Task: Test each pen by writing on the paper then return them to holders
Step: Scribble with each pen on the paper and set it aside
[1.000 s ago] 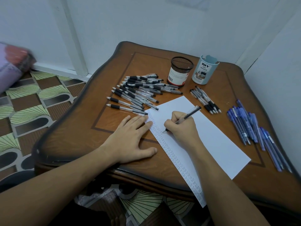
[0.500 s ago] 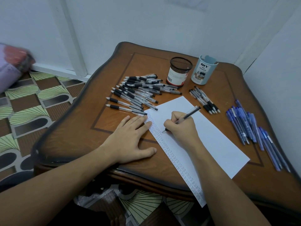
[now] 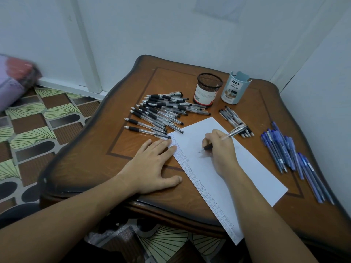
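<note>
My right hand (image 3: 221, 149) grips a clear black-grip pen (image 3: 232, 132) with its tip on the white paper (image 3: 247, 168). The sheet lies slantwise on the wooden table (image 3: 133, 149), with rows of small marks along its left edge. My left hand (image 3: 153, 164) lies flat on the table, fingertips pressing the paper's top-left corner. A black mesh holder (image 3: 208, 90) and a pale blue DIY holder (image 3: 234, 90) stand at the back. A big heap of black-grip pens (image 3: 161, 112) lies left of the holders.
A small bunch of black pens (image 3: 232, 118) lies above the paper's right side. Several blue pens (image 3: 288, 154) lie along the table's right edge. White walls close the back and right. Patterned floor (image 3: 38, 120) and a purple bundle (image 3: 13, 80) are to the left.
My right hand has shifted slightly right along the paper with the pen. My left hand has stayed flat in place.
</note>
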The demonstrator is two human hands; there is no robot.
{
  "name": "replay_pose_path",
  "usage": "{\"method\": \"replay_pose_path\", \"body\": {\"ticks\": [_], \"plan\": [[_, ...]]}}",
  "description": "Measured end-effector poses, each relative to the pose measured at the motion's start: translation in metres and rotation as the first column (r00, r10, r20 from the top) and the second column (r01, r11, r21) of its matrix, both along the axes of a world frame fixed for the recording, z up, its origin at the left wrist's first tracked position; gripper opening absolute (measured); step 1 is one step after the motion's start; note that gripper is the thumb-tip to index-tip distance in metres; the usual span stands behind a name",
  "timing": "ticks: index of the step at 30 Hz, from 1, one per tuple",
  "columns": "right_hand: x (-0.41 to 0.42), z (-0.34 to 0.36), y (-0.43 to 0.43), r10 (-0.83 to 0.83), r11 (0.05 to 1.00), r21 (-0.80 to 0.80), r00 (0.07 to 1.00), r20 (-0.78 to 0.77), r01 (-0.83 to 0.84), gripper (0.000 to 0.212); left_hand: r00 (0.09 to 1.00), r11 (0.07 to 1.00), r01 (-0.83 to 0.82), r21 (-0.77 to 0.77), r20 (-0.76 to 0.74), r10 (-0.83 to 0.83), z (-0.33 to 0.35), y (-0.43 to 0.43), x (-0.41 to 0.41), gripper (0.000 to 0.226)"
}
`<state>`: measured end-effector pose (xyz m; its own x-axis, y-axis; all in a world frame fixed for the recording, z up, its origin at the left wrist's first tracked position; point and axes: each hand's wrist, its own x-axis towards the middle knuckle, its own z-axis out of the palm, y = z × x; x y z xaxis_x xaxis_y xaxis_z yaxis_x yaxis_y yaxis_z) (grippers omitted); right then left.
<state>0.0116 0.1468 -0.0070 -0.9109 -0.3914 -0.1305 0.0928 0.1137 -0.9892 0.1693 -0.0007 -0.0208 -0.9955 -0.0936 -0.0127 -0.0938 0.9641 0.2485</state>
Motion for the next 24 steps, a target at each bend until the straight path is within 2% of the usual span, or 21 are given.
{"method": "replay_pose_path", "body": {"ticks": [4,7,17,19,21,22,24], "plan": [[-0.001,0.010,0.002,0.074,0.996,-0.055,0.990,0.120,-0.068,0.034,1.000,1.000,0.003,0.001,0.000,-0.003,0.000,0.000,0.000,0.102],[-0.004,0.013,0.001,0.080,0.997,0.008,0.987,0.142,-0.081,0.042,1.000,1.000,0.001,-0.004,0.000,-0.001,0.000,0.000,0.000,0.102],[-0.024,0.032,0.011,0.133,0.982,-0.173,0.927,0.350,-0.076,0.011,1.000,1.000,0.003,0.001,-0.016,-0.003,0.002,0.000,0.000,0.102],[-0.031,0.037,0.014,0.126,0.986,-0.141,0.937,0.325,-0.084,0.014,1.000,1.000,0.000,0.002,-0.004,0.000,0.004,0.000,0.000,0.103],[-0.039,0.041,0.015,0.089,0.996,-0.023,0.961,0.262,-0.086,0.017,1.000,1.000,-0.002,0.008,-0.003,0.002,0.006,0.001,0.001,0.104],[-0.045,0.043,0.015,0.047,0.994,0.085,0.980,0.192,-0.065,0.019,1.000,1.000,-0.003,0.014,-0.011,0.004,0.006,0.001,0.001,0.104],[-0.063,0.043,0.019,-0.024,0.947,0.317,0.998,-0.058,0.042,0.024,1.000,1.000,-0.007,0.022,-0.019,0.007,0.006,0.001,0.001,0.105]]}}
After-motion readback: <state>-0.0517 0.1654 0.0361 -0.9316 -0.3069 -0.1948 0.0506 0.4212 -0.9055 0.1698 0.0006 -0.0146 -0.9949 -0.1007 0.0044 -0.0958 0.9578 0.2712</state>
